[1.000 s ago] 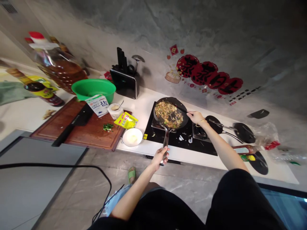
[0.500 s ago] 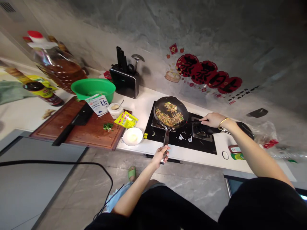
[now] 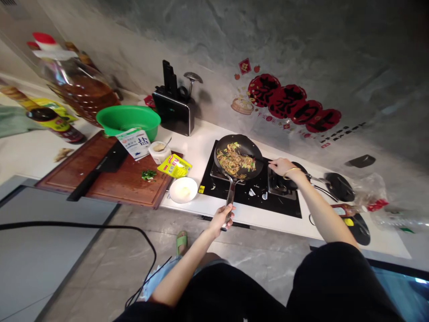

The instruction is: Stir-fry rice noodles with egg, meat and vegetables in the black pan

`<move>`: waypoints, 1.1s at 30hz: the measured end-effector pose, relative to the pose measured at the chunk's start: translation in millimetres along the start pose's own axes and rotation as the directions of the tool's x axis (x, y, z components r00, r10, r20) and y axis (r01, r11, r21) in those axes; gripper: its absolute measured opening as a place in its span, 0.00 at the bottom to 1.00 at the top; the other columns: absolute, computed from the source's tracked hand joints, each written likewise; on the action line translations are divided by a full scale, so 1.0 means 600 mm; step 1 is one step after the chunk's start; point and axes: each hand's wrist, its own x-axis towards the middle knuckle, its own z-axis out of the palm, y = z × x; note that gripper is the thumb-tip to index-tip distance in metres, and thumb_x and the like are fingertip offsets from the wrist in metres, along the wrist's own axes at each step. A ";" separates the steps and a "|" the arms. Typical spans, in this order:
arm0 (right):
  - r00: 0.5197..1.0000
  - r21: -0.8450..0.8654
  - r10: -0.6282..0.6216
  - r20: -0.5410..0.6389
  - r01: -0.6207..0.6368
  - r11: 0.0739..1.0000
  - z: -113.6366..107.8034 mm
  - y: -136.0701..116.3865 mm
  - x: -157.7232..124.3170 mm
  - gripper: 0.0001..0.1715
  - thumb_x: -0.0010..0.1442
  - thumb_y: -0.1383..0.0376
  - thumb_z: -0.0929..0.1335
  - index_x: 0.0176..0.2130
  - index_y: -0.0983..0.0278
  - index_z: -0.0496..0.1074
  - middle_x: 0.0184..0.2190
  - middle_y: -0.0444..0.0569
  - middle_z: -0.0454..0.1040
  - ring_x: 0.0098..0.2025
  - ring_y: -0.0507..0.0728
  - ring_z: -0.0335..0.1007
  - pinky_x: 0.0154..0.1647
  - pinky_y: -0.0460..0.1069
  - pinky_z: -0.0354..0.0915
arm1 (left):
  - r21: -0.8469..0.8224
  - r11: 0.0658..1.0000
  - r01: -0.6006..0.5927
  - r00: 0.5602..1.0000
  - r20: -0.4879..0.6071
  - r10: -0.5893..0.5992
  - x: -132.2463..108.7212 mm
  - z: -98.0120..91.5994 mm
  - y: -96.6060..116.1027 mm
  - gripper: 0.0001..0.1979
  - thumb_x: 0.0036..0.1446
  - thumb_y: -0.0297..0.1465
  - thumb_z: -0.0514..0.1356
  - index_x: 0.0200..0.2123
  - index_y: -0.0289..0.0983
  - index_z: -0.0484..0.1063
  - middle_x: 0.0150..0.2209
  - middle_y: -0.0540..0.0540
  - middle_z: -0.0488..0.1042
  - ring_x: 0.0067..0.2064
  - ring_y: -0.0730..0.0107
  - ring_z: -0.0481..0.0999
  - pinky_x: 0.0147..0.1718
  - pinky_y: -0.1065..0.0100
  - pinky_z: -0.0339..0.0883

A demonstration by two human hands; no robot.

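Observation:
My left hand [image 3: 222, 218] is wrapped round the metal handle of a dark frying pan [image 3: 250, 142], which sits on the left burner of the black stove [image 3: 248, 194]. Shredded stir-fried food [image 3: 231, 161] with green bits lies in the pan, mostly toward its left and near side. At the pan's right rim, my right hand [image 3: 279, 167] grips a black spatula [image 3: 262, 159] whose end reaches into the food; its exact shape is hard to make out. A lidded black pan [image 3: 298, 169] stands partly behind my right wrist.
Left of the stove are a white bowl [image 3: 183, 190], yellow packet [image 3: 174, 166], seasoning tub [image 3: 159, 152] and wooden board [image 3: 134, 192] with a cleaver [image 3: 97, 172] and chopped greens [image 3: 148, 175]. Behind stand a green basin [image 3: 129, 118], knife block [image 3: 173, 112] and oil jug [image 3: 77, 85].
My right hand has moved left toward the pan, pushing the spatula further into the food. The food has shifted and spread differently. My left hand keeps its hold on the handle.

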 end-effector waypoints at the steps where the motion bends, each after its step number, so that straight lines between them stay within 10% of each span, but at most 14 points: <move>1: 0.998 -0.015 -0.045 0.043 0.045 0.999 -0.014 0.014 -0.015 0.22 0.60 0.59 0.61 0.51 0.59 0.72 0.50 0.46 0.73 0.50 0.58 0.70 0.50 0.48 0.63 | -0.003 1.000 0.001 1.000 0.002 -0.001 0.000 0.000 0.000 0.23 0.49 0.48 0.60 0.37 0.34 0.66 0.22 0.54 0.63 0.14 0.82 0.59 0.11 0.75 0.46; 6: 0.971 -0.192 -0.237 0.040 0.240 0.952 -0.042 0.011 -0.063 0.22 0.60 0.56 0.62 0.53 0.51 0.70 0.45 0.46 0.76 0.44 0.60 0.73 0.45 0.52 0.64 | -0.011 1.000 -0.016 1.000 0.001 0.016 -0.003 0.001 0.001 0.23 0.49 0.48 0.60 0.37 0.34 0.66 0.22 0.54 0.63 0.14 0.82 0.58 0.11 0.75 0.47; 12: 0.985 -0.194 -0.086 -0.146 0.056 0.979 0.026 -0.091 -0.001 0.26 0.64 0.55 0.57 0.58 0.54 0.64 0.45 0.53 0.76 0.45 0.60 0.72 0.43 0.51 0.65 | 0.008 1.000 0.004 1.000 -0.021 -0.004 0.002 -0.002 0.000 0.23 0.49 0.48 0.60 0.37 0.34 0.66 0.22 0.54 0.64 0.14 0.82 0.59 0.10 0.76 0.46; 20: 0.992 -0.064 -0.095 0.079 0.100 0.993 -0.053 0.032 -0.026 0.20 0.58 0.58 0.63 0.48 0.56 0.74 0.46 0.45 0.75 0.47 0.60 0.72 0.50 0.51 0.64 | 0.014 1.000 0.008 1.000 -0.009 -0.008 -0.001 -0.001 0.001 0.23 0.48 0.48 0.60 0.37 0.34 0.66 0.22 0.54 0.64 0.14 0.82 0.59 0.10 0.76 0.47; 26: 0.985 0.096 -0.031 -0.170 0.048 0.994 0.006 -0.056 0.024 0.25 0.63 0.59 0.58 0.56 0.62 0.67 0.53 0.47 0.70 0.54 0.56 0.66 0.56 0.49 0.59 | 0.001 1.000 -0.015 1.000 0.009 0.015 -0.001 -0.001 0.001 0.23 0.48 0.48 0.60 0.37 0.34 0.66 0.22 0.54 0.63 0.14 0.82 0.59 0.10 0.76 0.47; 29: 0.991 0.086 -0.021 -0.129 0.032 0.996 0.034 -0.099 0.039 0.26 0.63 0.59 0.58 0.57 0.62 0.66 0.53 0.50 0.70 0.54 0.57 0.67 0.55 0.49 0.60 | 0.008 1.000 -0.020 1.000 0.001 0.020 -0.002 -0.002 0.002 0.23 0.48 0.48 0.61 0.37 0.33 0.66 0.22 0.54 0.63 0.14 0.82 0.59 0.10 0.75 0.47; 33: 0.997 -0.035 -0.072 -0.004 0.072 0.997 -0.015 -0.051 -0.001 0.24 0.61 0.59 0.61 0.54 0.60 0.70 0.51 0.49 0.71 0.52 0.60 0.68 0.52 0.52 0.62 | 0.004 1.000 0.001 1.000 0.003 -0.001 -0.002 -0.002 0.003 0.23 0.49 0.48 0.60 0.38 0.34 0.67 0.22 0.54 0.63 0.14 0.82 0.59 0.10 0.75 0.46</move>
